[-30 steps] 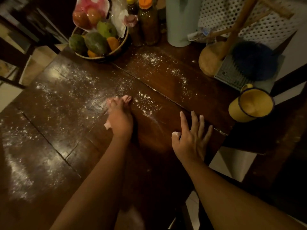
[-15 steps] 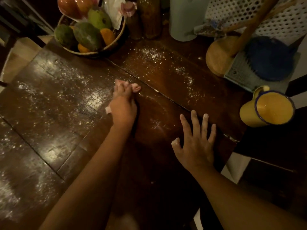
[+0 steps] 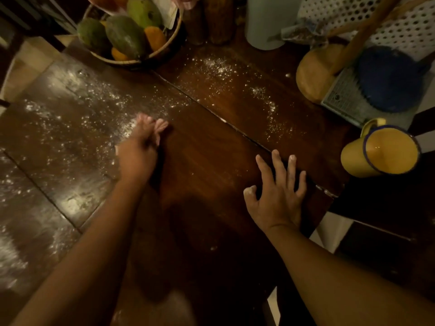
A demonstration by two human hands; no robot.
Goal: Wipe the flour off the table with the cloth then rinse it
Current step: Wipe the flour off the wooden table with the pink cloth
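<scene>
A pink cloth (image 3: 153, 124) is pressed against the dark wooden table (image 3: 211, 161) under the left hand (image 3: 137, 154), whose fingers are closed down over it; only its far edge and a small corner at the hand's left are seen. The right hand (image 3: 277, 196) is laid flat on the wood, well apart to the right, its five fingers spread wide and holding nothing, with white dust on the thumb tip. Flour (image 3: 70, 128) is scattered thickly over the left part of the table, and a thinner trail (image 3: 259, 95) is seen on the far right board. Between the two hands the wood is seen nearly bare. One basket of fruit (image 3: 131, 36) is set at the far edge, with two dark bottles (image 3: 219, 22) just beside it on the right and one pale cylinder (image 3: 268, 22) further right. One yellow enamel mug (image 3: 381, 151) is seen at the right, past the table edge, and one blue round object (image 3: 390, 76) far of it
</scene>
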